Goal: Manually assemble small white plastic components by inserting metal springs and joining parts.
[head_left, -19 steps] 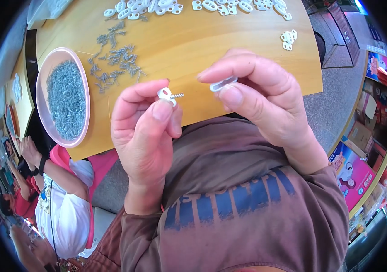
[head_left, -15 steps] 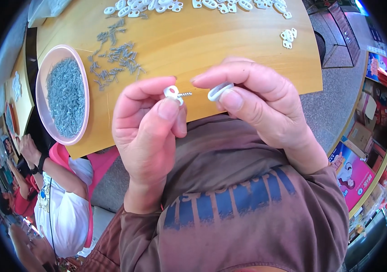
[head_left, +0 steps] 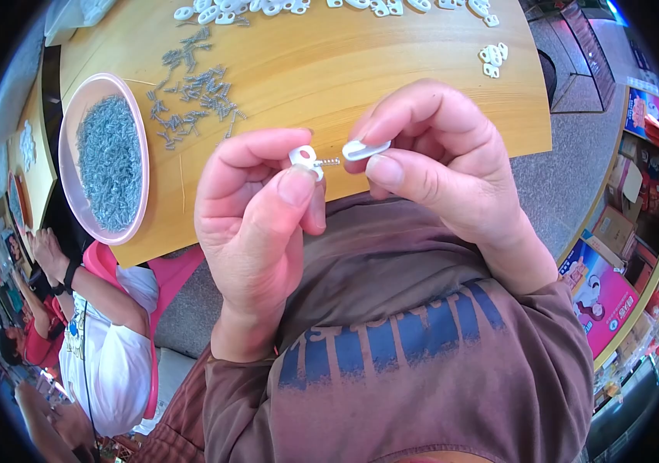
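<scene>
My left hand [head_left: 256, 216] pinches a small white plastic piece with holes [head_left: 303, 157] between thumb and fingers. A metal screw [head_left: 328, 162] sticks out of that piece toward the right. In my right hand [head_left: 441, 158], thumb and fingertips grip a white oval plastic piece [head_left: 366, 150] with a groove along it. The screw's tip is close to the oval piece, a narrow gap apart. Beyond my left hand, loose screws [head_left: 207, 89] lie scattered on the wooden table [head_left: 299, 77].
A pink oval basin [head_left: 66, 174] full of screws stands at the left. White plastic pieces [head_left: 252, 6] line the table's far side, and a small group [head_left: 492, 59] lies at the far right. Another person [head_left: 109, 339] sits to the left. Shelves with boxes [head_left: 615, 231] stand at the right.
My right hand has turned the white oval piece and brought it nearer the screw. My left hand has shifted slightly to the right, still holding its piece.
</scene>
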Demonstrator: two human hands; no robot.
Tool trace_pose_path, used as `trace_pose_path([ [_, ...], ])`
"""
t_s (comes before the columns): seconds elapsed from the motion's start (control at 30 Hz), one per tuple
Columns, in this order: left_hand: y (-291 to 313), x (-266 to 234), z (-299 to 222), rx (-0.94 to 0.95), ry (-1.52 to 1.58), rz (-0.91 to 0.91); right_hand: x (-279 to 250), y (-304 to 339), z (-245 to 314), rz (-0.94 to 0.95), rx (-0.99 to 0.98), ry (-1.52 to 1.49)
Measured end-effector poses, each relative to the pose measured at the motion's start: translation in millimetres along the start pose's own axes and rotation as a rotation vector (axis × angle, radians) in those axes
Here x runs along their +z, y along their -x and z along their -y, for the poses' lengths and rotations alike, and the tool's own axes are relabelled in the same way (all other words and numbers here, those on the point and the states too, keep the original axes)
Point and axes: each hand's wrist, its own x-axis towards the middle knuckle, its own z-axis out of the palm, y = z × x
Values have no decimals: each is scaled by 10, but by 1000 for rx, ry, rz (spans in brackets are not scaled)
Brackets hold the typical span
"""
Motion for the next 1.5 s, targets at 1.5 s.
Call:
trace_pose_path([
  [1.5, 38, 42, 54, 25, -133, -57, 68, 54, -23, -19, -132, 283],
])
